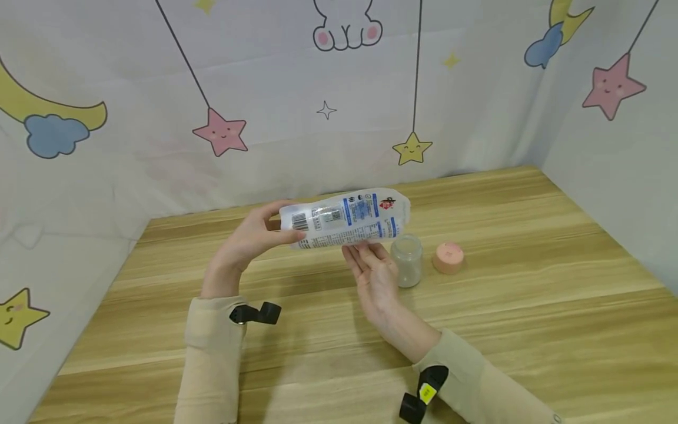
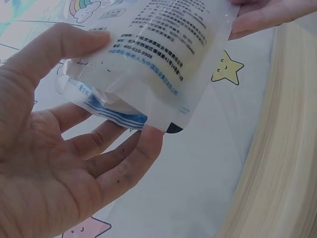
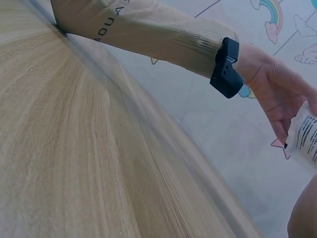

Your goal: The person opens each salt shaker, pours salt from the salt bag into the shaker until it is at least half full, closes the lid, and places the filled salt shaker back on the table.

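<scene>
A white plastic bag (image 1: 344, 219) with blue and black print and a barcode is held above the table, lying nearly sideways. My left hand (image 1: 254, 235) grips its left end, thumb on the printed face and fingers behind. In the left wrist view, the folded end of the bag (image 2: 143, 74) hangs between thumb and fingers. Palm up, my right hand (image 1: 377, 282) supports the bag from below near its right part, fingers extended. Just beyond that hand stands a clear glass jar (image 1: 406, 262) without a lid. Beside the jar sits a round pink lid (image 1: 448, 258).
The wood-grain table (image 1: 529, 330) runs back to a white curtain (image 1: 296, 147) printed with stars, moons and clouds. Black wrist cameras are strapped over both beige sleeves (image 1: 212, 353).
</scene>
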Demonstrator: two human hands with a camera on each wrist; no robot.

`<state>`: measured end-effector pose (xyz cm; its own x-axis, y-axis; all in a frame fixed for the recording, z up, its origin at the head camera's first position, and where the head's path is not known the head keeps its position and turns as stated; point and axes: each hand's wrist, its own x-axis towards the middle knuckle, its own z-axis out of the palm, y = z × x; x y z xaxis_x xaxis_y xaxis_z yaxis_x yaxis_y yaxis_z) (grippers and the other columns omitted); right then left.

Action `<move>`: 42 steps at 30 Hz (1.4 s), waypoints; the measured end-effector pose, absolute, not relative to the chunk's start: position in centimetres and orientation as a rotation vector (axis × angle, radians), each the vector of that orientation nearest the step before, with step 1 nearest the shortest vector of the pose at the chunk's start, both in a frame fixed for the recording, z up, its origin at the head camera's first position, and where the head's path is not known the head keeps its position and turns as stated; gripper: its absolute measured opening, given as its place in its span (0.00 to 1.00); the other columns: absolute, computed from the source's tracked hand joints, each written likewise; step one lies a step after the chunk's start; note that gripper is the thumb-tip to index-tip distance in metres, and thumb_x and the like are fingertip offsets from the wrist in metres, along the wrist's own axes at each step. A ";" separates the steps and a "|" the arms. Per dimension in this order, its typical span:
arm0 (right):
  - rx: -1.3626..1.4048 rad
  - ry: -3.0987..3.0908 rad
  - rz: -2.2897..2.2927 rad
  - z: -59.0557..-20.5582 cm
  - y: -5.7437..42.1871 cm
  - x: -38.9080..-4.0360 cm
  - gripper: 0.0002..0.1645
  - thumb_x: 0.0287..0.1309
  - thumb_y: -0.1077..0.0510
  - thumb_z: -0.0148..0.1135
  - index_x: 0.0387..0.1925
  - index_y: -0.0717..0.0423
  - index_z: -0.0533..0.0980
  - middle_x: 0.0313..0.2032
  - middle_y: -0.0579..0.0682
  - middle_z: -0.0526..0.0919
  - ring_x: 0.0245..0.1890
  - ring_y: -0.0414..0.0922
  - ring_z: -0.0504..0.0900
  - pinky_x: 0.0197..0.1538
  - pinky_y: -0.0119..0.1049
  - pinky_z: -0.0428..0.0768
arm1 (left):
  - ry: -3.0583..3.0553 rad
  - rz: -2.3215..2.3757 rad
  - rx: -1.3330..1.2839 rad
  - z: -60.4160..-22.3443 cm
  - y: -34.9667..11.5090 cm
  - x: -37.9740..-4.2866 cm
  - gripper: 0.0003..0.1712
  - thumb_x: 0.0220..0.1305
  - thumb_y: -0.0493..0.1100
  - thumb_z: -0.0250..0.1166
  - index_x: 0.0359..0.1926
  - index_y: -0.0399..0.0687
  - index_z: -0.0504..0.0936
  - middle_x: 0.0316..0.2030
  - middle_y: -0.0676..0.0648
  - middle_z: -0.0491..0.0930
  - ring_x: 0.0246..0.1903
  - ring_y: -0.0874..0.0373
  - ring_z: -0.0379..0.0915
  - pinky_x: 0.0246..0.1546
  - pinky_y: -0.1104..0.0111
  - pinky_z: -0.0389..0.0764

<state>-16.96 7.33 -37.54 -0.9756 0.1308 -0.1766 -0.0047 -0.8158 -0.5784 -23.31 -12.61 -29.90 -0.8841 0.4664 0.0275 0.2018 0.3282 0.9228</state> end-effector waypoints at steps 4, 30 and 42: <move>-0.342 -0.931 2.908 -37.5 7.4 -17.0 0.14 0.69 0.67 0.46 0.53 0.58 0.69 0.43 0.46 0.82 0.49 0.41 0.83 0.60 0.36 0.76 | 2.370 1.571 0.599 -29.6 -12.3 -23.0 0.29 0.56 0.37 0.68 0.60 0.44 0.72 0.53 0.42 0.75 0.48 0.51 0.77 0.44 0.65 0.80; -0.378 -0.870 2.906 -36.9 7.6 -17.0 0.12 0.70 0.67 0.43 0.51 0.58 0.67 0.45 0.49 0.78 0.50 0.42 0.81 0.60 0.35 0.77 | 2.420 1.675 0.678 -29.5 -11.1 -22.8 0.29 0.59 0.38 0.67 0.61 0.52 0.69 0.53 0.42 0.75 0.44 0.53 0.79 0.43 0.65 0.80; -0.390 -0.844 2.924 -36.8 7.7 -16.9 0.13 0.70 0.67 0.43 0.52 0.58 0.67 0.47 0.49 0.77 0.54 0.43 0.78 0.61 0.35 0.75 | 2.438 1.694 0.715 -29.6 -10.9 -22.6 0.27 0.60 0.42 0.68 0.60 0.54 0.73 0.49 0.46 0.77 0.44 0.54 0.79 0.44 0.65 0.81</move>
<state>-16.94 7.67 -36.83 -0.9651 0.1395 -0.2218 0.0001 -0.8462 -0.5329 -22.62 -10.94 -29.61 -0.8866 0.4221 0.1891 0.3244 0.2761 0.9047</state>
